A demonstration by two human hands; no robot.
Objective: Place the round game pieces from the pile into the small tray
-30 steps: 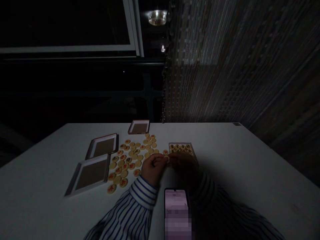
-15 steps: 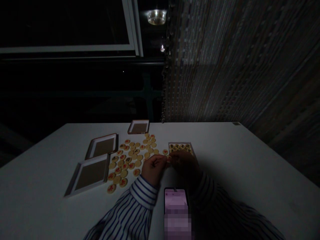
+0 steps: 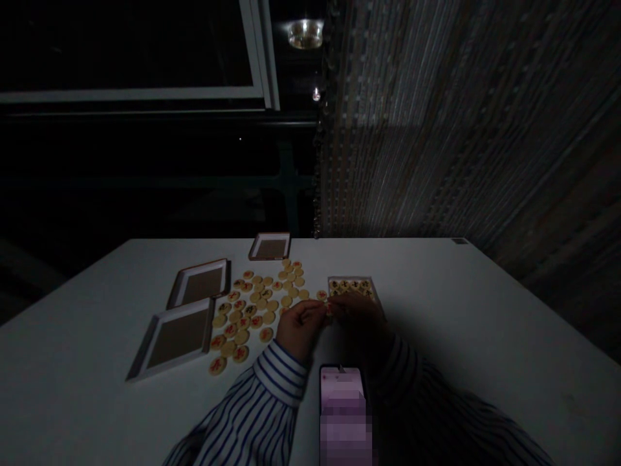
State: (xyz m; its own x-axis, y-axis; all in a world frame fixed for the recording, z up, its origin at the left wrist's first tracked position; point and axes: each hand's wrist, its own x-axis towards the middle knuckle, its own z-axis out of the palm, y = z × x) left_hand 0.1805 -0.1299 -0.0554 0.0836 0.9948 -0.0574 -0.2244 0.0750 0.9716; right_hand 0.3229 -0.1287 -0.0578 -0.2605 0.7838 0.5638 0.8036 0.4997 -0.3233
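My left hand (image 3: 297,330) and my right hand (image 3: 361,323) meet at the fingertips over the middle of the table. Between them they pinch one round Chinese chess piece (image 3: 330,310) with a red mark, mostly covered by the fingers. Just beyond my right hand lies a shallow box (image 3: 374,291) holding rows of pieces with black characters; the hand hides its near part. A loose red-marked piece (image 3: 321,295) lies beside the box's left edge. Left of my left hand, many pale wooden pieces (image 3: 266,334) are scattered, some showing red or black characters, others blank side up.
Three shallow trays or lids, one near left (image 3: 206,336), one behind it (image 3: 228,275) and one at the back (image 3: 270,235), lie around the scattered pieces. A lit phone (image 3: 342,382) rests between my forearms. A bead curtain (image 3: 412,129) hangs beyond the white table (image 3: 485,323). The room is dim.
Both hands stay together in nearly the same place, still on the piece. The camera view has shifted very slightly.
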